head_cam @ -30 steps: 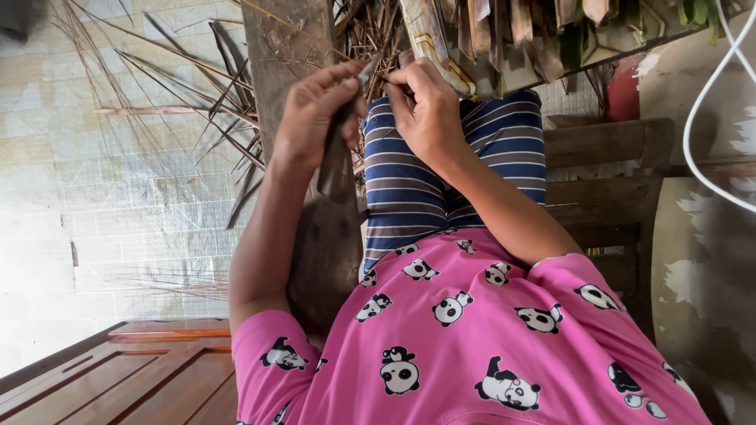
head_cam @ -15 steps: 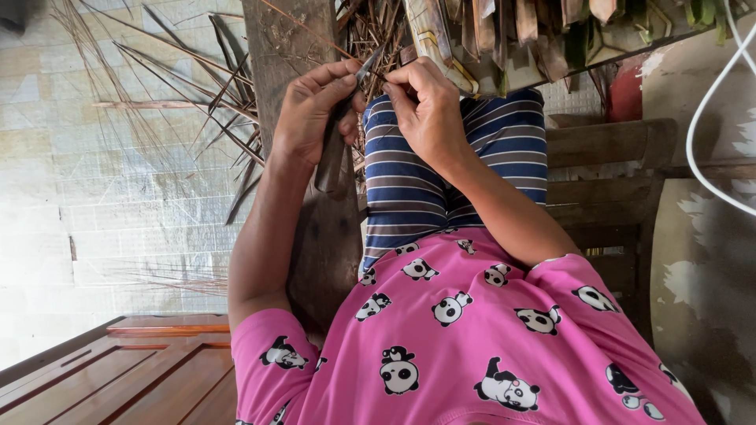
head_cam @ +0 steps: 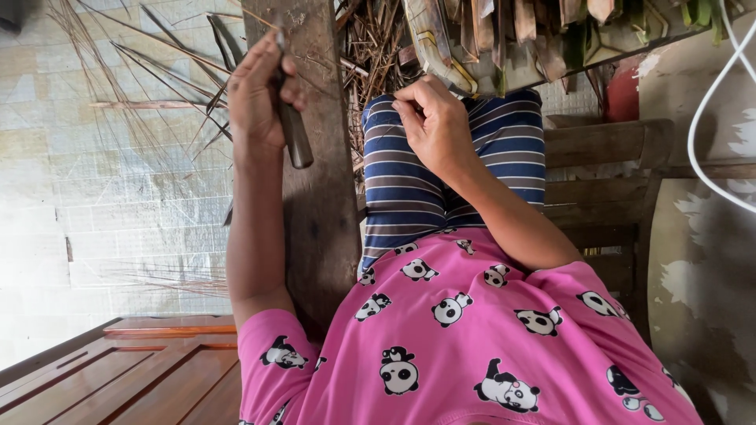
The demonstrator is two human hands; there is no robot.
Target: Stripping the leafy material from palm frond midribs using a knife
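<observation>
Knife (head_cam: 293, 130) with a dark handle sits clenched in the left hand (head_cam: 256, 94) against the upright wooden post (head_cam: 319, 197), while the right hand (head_cam: 437, 122), well apart from it, pinches a thin palm-leaf rib (head_cam: 383, 101) over the striped-trousered knee (head_cam: 441, 173).
</observation>
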